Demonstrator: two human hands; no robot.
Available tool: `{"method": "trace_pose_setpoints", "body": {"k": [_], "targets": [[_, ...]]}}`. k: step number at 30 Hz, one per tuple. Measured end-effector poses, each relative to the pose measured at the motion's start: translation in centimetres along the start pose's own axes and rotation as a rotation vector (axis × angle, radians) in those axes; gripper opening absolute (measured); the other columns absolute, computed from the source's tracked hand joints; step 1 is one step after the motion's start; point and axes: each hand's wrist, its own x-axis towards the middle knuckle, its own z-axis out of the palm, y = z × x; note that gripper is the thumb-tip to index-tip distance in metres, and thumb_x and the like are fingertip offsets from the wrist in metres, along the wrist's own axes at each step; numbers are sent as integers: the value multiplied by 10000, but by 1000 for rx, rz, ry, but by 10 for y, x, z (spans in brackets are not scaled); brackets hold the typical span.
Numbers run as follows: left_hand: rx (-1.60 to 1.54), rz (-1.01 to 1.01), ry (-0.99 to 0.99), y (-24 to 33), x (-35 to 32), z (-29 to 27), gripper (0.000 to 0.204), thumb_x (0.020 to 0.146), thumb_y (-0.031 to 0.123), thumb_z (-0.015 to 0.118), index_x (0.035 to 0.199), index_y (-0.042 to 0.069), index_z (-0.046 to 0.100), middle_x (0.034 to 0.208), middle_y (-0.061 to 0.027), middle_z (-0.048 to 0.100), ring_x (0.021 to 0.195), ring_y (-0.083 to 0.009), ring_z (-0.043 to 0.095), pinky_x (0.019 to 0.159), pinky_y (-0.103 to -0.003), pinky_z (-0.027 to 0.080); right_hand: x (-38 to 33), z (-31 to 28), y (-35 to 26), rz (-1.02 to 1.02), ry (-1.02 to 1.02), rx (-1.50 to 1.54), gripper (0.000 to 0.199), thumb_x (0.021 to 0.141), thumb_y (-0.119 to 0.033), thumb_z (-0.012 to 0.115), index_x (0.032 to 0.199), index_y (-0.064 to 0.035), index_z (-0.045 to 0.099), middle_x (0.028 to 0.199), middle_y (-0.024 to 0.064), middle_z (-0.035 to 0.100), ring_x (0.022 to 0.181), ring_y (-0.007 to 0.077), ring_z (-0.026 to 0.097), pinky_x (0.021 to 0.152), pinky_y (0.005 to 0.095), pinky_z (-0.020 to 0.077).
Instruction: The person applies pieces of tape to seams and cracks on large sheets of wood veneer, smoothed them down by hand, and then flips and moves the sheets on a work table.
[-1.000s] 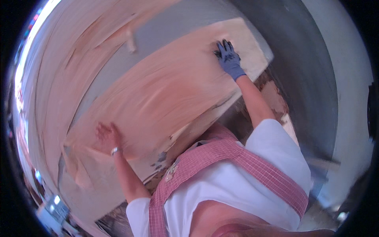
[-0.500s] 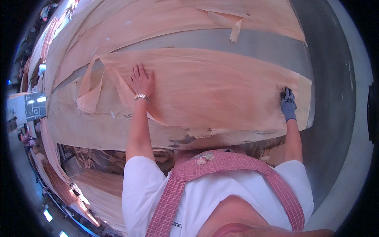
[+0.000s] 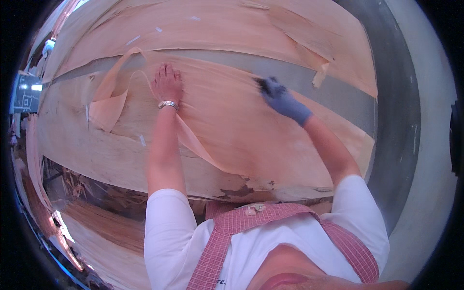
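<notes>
A thin, pale orange wood veneer sheet (image 3: 232,116) lies across the work surface in front of me. My left hand (image 3: 167,85), bare with a metal watch at the wrist, presses flat on its left part, fingers stretched out. In a grey glove with dark fingertips, my right hand (image 3: 282,99) is at the sheet's far edge, right of the middle. Its fingers look curled together; what they hold, if anything, is hidden. Beside my left hand a loose veneer strip (image 3: 107,108) curls upward, and its narrow tail runs under my left forearm toward the near edge.
More veneer (image 3: 232,31) covers the far side, with a torn flap (image 3: 319,72) at the right. A grey band (image 3: 348,113) shows between the sheets. The near edge has dark, broken patches (image 3: 239,189). Scraps and stacked veneer (image 3: 104,217) lie below at left.
My right hand has moved left and away from me, from the sheet's right end to its far edge. My left hand stays flat on the veneer. The whole view has shifted and tilted.
</notes>
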Motion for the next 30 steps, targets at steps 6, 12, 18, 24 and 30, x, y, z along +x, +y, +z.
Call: {"method": "trace_pose_setpoints", "body": {"k": [6, 12, 18, 24, 30], "targets": [[-54, -69, 116, -5, -3, 5, 441, 936, 366, 493, 1334, 177, 528, 1392, -17, 529, 1225, -237, 515, 981, -452, 414, 185, 97, -128, -61, -281, -290, 355, 976, -300, 413, 1074, 28, 506, 972, 279, 671, 902, 396, 676, 774, 513, 517], [-187, -87, 119, -12, 0, 0, 442, 928, 281, 504, 1339, 118, 517, 1378, -30, 533, 1219, -238, 507, 973, -431, 410, 257, 158, -135, 76, -216, -247, 425, 970, -334, 404, 1183, 26, 478, 1055, 306, 656, 993, 407, 666, 863, 519, 508], [-66, -253, 105, -30, 17, -21, 464, 894, 318, 557, 1301, 98, 523, 1293, -101, 568, 1153, -290, 536, 924, -449, 451, 252, 162, -131, 129, -184, -214, 452, 982, -384, 373, 1204, 3, 446, 1011, 292, 666, 937, 438, 661, 824, 552, 498], [-143, -377, 21, -49, 35, -11, 547, 828, 414, 625, 1238, 61, 550, 1191, -155, 595, 1098, -345, 568, 896, -492, 476, 202, 133, -133, 104, -103, -205, 344, 991, -357, 435, 1178, -69, 457, 907, 246, 668, 833, 408, 662, 710, 522, 510], [-170, -482, -140, -65, 34, -26, 576, 783, 528, 667, 1118, 60, 640, 1150, -194, 646, 1097, -368, 607, 921, -492, 486, -9, 54, -33, 60, 241, -331, 359, 883, -125, 567, 1238, -77, 562, 1059, 208, 609, 995, 396, 590, 819, 479, 495]]}}
